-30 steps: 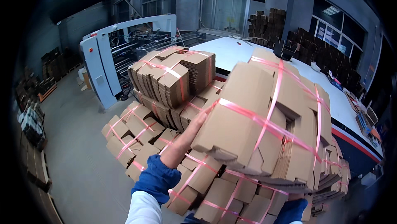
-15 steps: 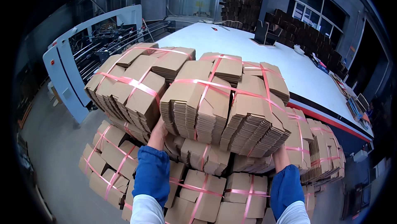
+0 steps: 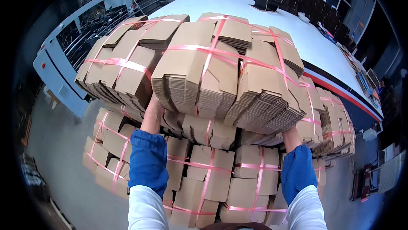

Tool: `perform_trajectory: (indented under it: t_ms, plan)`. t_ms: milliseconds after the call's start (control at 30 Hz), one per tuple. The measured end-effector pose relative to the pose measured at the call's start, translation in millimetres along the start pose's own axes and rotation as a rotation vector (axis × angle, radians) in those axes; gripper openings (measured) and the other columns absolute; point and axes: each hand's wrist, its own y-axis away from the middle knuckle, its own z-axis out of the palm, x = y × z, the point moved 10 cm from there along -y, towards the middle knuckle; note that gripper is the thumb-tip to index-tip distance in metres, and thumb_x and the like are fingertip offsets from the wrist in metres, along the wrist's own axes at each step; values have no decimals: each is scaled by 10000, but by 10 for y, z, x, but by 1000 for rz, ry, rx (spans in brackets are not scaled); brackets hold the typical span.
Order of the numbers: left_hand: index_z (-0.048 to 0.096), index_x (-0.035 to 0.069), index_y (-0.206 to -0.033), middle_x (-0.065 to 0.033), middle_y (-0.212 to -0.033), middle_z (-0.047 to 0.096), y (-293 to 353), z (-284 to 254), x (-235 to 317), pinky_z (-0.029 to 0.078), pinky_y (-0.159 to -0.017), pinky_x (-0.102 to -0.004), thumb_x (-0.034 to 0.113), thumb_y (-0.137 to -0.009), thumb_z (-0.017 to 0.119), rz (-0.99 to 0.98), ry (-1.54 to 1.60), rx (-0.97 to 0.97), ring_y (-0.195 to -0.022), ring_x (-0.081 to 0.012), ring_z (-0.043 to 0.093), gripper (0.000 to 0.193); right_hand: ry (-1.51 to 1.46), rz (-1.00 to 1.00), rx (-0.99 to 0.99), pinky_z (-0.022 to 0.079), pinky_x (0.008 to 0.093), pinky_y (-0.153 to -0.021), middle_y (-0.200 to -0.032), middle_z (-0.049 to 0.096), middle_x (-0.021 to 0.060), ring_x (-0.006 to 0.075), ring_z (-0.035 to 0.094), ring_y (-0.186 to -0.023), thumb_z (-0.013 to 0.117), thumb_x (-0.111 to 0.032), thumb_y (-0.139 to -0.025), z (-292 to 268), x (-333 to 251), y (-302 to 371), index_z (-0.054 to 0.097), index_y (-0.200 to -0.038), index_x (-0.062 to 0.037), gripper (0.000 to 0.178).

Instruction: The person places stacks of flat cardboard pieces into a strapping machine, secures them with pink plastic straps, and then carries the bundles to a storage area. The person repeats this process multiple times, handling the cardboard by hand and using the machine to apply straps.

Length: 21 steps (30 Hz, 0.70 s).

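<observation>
A strapped bundle of flattened cardboard pieces is at the middle of the view, on or just above the upper tier of a larger pile; the contact beneath it is hidden. The left grip is at its lower left side, in the gap beside a neighbouring bundle, and the right grip is under its front right corner. The fingers of both are behind cardboard, so one cannot tell whether they are clamped or apart.

A second ago the bundle tilts high to the right, well apart from that neighbour; now it is lower, nearly level, close beside it. Since half a second ago it keeps that place, only appearing higher in the view.

The card is matte brown and smooth on top, with ridged layers at the cut edges; glossy pink straps cross over it. Below, the lower bundles are blocky and bound likewise. Blue fabric cuffs gather over white sleeves.

Beyond stretches a broad white surface with a red stripe along its side; any print on the flat items at its right is too small to read. A pale-framed machine stands left, dark cardboard stacks behind.
</observation>
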Motion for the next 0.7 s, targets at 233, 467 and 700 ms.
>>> perform_trajectory:
  t_ms: [233,467,700]
  plan:
    - [495,54,-1310,-68,-1266,573,65,-108,-170,474,-938,-358,352,-968,491,32,-37,24,-1129,-191,561,454,-9,-74,-72,450,358,-921,-1167,609,47,194,549,-1096,411,-538,-965,-5,-240,249,563,-1200,-69,546]
    - [438,42,-1359,-89,-1342,518,1544,-652,166,356,-1049,-331,411,-997,443,244,-342,458,-1237,-221,489,517,290,-285,30,432,334,-942,-1244,575,138,195,592,-1091,412,-470,-994,240,-1092,1605,301,-1424,-24,629]
    - [343,-43,-1386,-172,-1425,381,4767,-755,-880,313,-1094,-358,266,-1021,401,458,-896,945,-1313,-263,385,482,951,-177,308,474,274,-758,-1059,630,110,126,588,-762,438,-267,-1015,-2345,-280,4690,464,-1320,-1,405]
